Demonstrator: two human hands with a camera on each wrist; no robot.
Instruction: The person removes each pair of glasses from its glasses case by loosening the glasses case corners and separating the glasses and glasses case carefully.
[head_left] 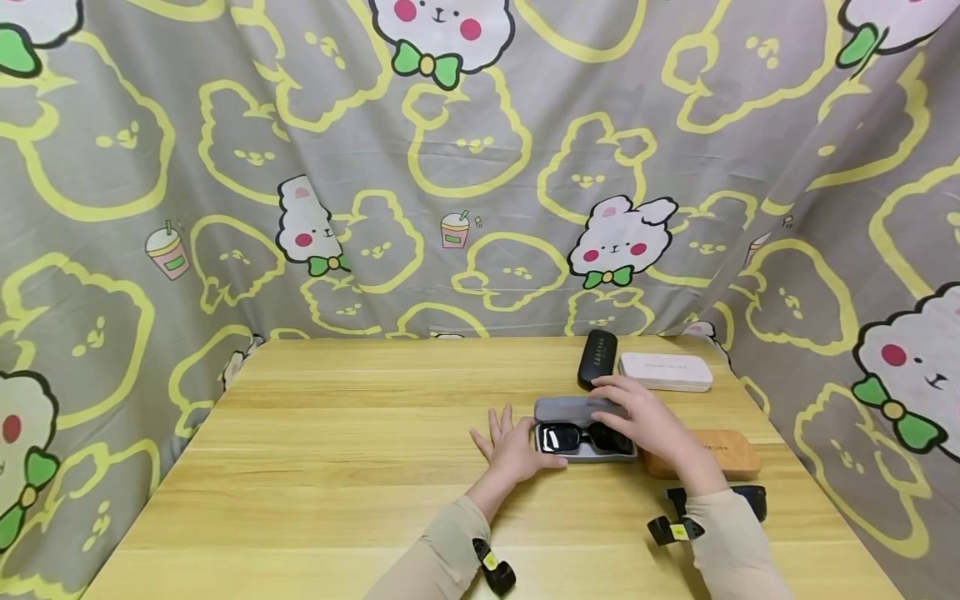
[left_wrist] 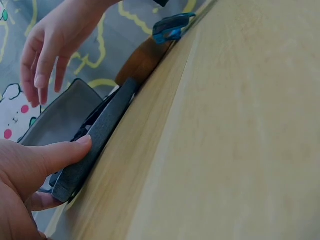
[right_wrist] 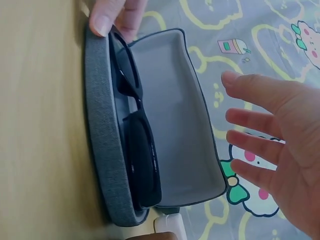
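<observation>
A grey fabric glasses case (right_wrist: 102, 130) lies on the table with its lid (right_wrist: 167, 120) raised. Black sunglasses (right_wrist: 142, 150) sit in its base, seen closely in the right wrist view. My left hand (head_left: 516, 450) grips the left end of the case, the thumb (left_wrist: 75, 150) on its front wall and a finger under or behind its end. Above the case's right part hovers my right hand (head_left: 637, 412). Its fingers are spread and loosely extended, apart from the lid, with nothing held, as the right wrist view shows.
Behind the case are a black glasses case (head_left: 597, 358) and a white case (head_left: 666, 372). An orange-brown case (head_left: 723, 455) lies to the right, partly behind my right forearm. Dark blue glasses (head_left: 752, 500) are near the right sleeve. A patterned curtain (head_left: 480, 208) hangs behind the wooden table (head_left: 337, 467).
</observation>
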